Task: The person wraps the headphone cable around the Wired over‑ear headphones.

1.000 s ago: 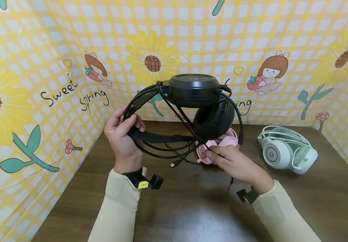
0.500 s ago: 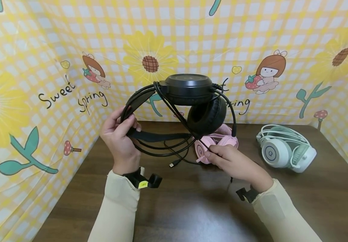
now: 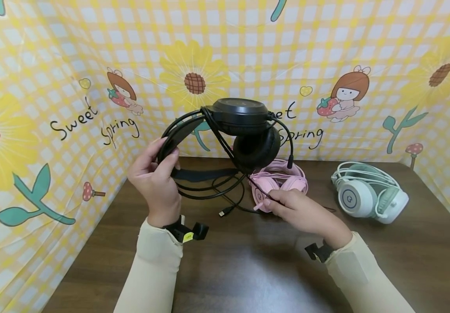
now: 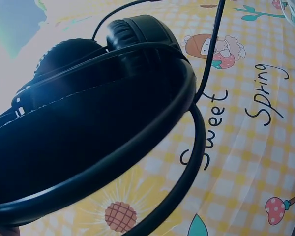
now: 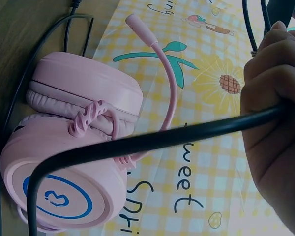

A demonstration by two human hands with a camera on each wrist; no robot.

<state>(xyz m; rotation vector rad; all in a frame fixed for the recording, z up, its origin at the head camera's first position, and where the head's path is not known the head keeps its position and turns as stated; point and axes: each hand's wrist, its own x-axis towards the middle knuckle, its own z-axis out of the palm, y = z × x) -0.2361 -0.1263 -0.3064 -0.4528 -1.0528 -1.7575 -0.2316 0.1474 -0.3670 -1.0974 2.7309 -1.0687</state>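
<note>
Above the table, my left hand [image 3: 152,187] grips a black headset [image 3: 240,116] by its headband, thumb on the near side. The ear cups point right, one above the other, and a thin microphone boom hangs down beside them. Several loops of black cable [image 3: 217,196] run along the headband and cross the headset. My right hand [image 3: 303,213] pinches a length of this cable, stretched between it and the lower ear cup. In the right wrist view the curled fingers [image 5: 273,93] surround the cable [image 5: 152,140]. The headband [image 4: 88,132] fills much of the left wrist view.
A pink headset [image 3: 266,187] lies on the table [image 3: 240,269] behind my right hand. Farther right rests a white and green headset [image 3: 358,198] with its cable wound around it. A USB plug [image 3: 225,212] lies left of the pink headset. Patterned yellow cloth [image 3: 244,56] walls the back and left.
The black headset's ear cups and microphone have swung left, uncovering more of the pink headset. My left hand has turned slightly. The right hand has stayed nearly in place, holding the cable.
</note>
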